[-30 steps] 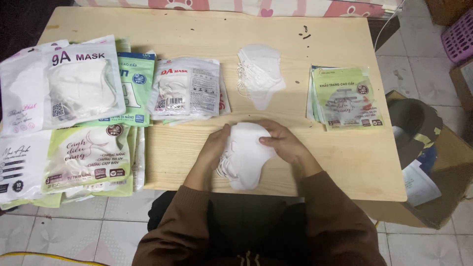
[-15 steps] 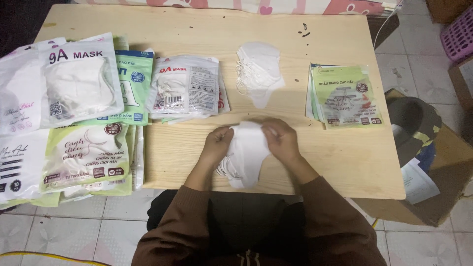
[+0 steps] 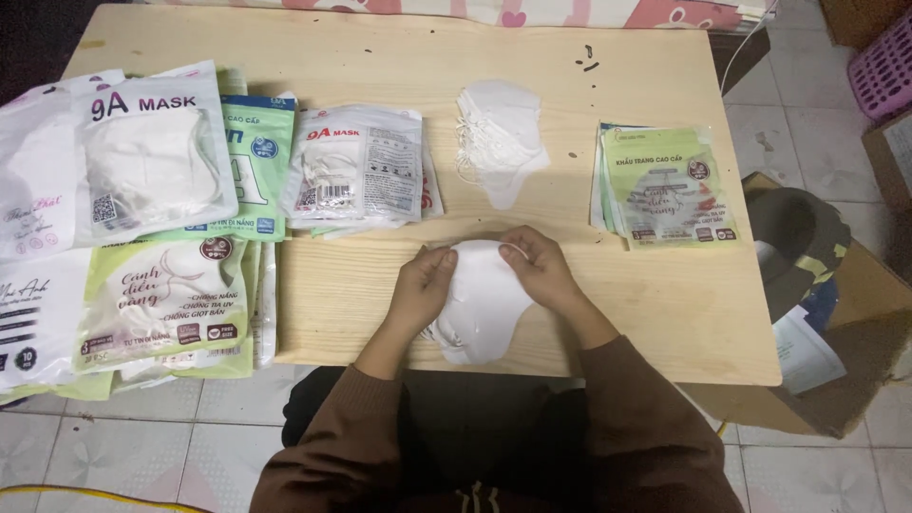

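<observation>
While both hands close on it from either side, a small stack of white face masks (image 3: 483, 302) lies near the front edge of the wooden table (image 3: 665, 313). Left hand (image 3: 423, 285) and right hand (image 3: 543, 271) each pinch its upper edge, fingers curled. Another pile of white masks (image 3: 499, 138) sits farther back, between the clear packet of masks (image 3: 359, 166) and the green packets (image 3: 665, 185).

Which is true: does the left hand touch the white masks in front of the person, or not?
Touching. The head view shows the left hand gripping the left edge of the white masks.
</observation>
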